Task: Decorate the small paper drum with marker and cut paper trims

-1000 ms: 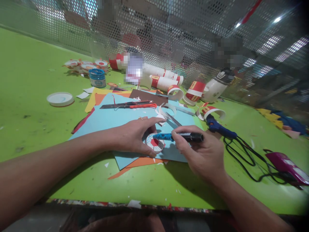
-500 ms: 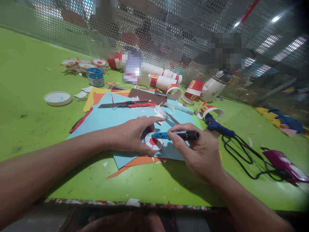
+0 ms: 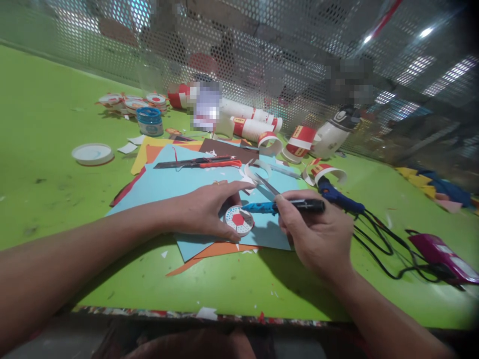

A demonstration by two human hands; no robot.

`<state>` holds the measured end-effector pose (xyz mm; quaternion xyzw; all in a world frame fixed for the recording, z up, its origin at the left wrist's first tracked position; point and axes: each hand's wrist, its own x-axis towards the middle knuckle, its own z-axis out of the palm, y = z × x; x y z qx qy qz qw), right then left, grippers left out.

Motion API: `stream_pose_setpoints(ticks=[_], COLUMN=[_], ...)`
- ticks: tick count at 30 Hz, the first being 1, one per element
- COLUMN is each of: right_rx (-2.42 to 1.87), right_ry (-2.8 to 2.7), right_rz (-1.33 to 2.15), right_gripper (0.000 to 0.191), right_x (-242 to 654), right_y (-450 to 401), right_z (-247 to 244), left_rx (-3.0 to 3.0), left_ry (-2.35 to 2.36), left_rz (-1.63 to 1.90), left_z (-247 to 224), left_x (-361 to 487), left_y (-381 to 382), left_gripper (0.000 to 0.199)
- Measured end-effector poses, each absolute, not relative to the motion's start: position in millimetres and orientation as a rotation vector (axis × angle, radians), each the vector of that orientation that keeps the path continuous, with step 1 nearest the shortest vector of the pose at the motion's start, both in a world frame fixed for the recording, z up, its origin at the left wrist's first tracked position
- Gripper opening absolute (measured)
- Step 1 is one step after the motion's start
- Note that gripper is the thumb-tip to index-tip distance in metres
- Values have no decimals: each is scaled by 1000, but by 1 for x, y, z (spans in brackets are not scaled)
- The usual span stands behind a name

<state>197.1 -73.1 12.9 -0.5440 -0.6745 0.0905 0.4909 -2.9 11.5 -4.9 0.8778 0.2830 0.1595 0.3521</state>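
My left hand grips the edge of a small round white paper disc, its thumb and fingers curved around the left side. The disc has a red six-sided centre and blue dots in segments around it. My right hand is closed on a marker with a blue-stained front and a black rear end. Its tip is at the upper right of the disc; whether it touches cannot be made out. Under both hands lies light blue paper. Scissors show their blades beside my right fingers, handles hidden.
Red-handled cutters lie on the paper. Behind stand a blue paint jar, a white lid and cut paper cups. At right are a blue glue gun, its black cord and a magenta box.
My right hand and the marker have shifted to the right, and the tip has moved from the disc's centre toward its upper right. My left hand stays on the disc.
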Motion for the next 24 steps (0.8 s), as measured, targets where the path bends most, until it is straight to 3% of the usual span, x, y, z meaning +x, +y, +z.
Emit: stream_pose_setpoints(ticks=[24], right_rx=[-1308], right_ry=[-1734], right_rz=[202], right_gripper=[9], right_x=[195], right_y=[-71], right_z=[13], left_rx=[2285], left_ry=[695], left_rz=[429], left_z=[-7], left_x=[-3], left_y=[13], left_gripper=[90])
